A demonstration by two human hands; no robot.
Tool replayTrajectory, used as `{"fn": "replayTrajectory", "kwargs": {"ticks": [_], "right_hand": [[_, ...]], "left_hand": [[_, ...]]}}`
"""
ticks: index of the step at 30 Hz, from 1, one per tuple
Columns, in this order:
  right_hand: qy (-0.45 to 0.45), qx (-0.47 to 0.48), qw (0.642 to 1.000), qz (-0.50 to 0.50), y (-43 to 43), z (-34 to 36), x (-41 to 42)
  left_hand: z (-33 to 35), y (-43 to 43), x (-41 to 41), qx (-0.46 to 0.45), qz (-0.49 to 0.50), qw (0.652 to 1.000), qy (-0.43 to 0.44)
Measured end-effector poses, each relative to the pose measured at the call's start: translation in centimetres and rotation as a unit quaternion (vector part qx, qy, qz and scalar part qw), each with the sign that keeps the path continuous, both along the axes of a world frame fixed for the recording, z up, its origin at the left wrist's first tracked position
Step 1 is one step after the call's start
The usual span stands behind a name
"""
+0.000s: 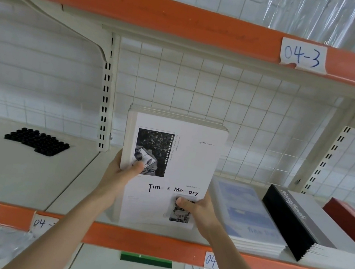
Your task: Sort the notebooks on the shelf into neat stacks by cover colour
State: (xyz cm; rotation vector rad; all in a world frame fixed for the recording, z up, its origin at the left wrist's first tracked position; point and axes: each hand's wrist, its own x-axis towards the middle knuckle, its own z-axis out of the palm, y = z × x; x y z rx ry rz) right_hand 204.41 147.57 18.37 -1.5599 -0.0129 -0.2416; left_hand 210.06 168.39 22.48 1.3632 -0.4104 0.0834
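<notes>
Both hands hold a stack of white "Time & Memory" notebooks (191,159) over the middle of the shelf (68,182).

The stack is tilted up, cover facing the camera, its lower edge near the shelf's orange front lip. The left hand (119,176) grips the spine side with the thumb on the cover photo. The right hand (199,211) pinches the lower right corner, thumb on top. Just to the right a pale blue notebook stack (249,216) lies flat, then a black-and-grey notebook stack (310,223) and a red cover (349,213) at the frame edge. Well to the left sits a black tray of small caps (37,141).
</notes>
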Motion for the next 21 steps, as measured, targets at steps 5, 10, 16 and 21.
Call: {"fn": "replayTrajectory", "kwargs": {"ticks": [5, 10, 16, 21], "right_hand": [[-0.001, -0.004, 1.000, 0.005, 0.0, 0.3, 0.0], [-0.021, -0.013, 1.000, -0.007, 0.1, 0.7, -0.2], [-0.027, -0.021, 0.999, -0.013, 0.4, 1.4, -0.6], [-0.038, -0.023, 0.998, -0.033, 0.6, 3.3, -0.7]], "left_hand": [[-0.9, 0.3, 0.3, 0.055, 0.024, 0.998, 0.002], [-0.7, -0.5, -0.1, 0.057, 0.079, 0.995, 0.010], [0.5, -0.7, 0.0, 0.039, 0.100, 0.993, 0.046], [2.8, -0.9, 0.7, 0.049, 0.092, 0.990, 0.092]]}}
